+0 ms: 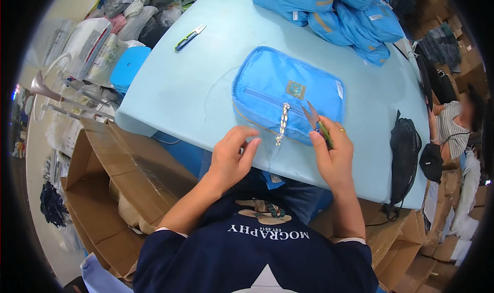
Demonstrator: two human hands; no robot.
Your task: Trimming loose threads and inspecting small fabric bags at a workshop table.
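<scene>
"Both full?"
"Just one. In the right hand (pixel 337 151), gripping snips (pixel 314 119), blades angled above the blue pouch (pixel 267 69). With the left hand (pixel 231 154), gripping nothing visible: fingers half curled, thumb apart, near the pouch's closest edge."
"And the pouch, where?"
"Lying on the pale blue table (pixel 175 92); farther off, to the right, more blue pouches (pixel 329 20) in a heap."

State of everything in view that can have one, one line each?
Right hand: closed around snips
Snips: blades apart
Left hand: fingers curled; any grip unclear
Blue pouch: lying flat, front zip seemingly closed
Second snips: lying loose
Other blue pouches: heaped
Black pouch: lying down
Left cardboard box: open
</scene>
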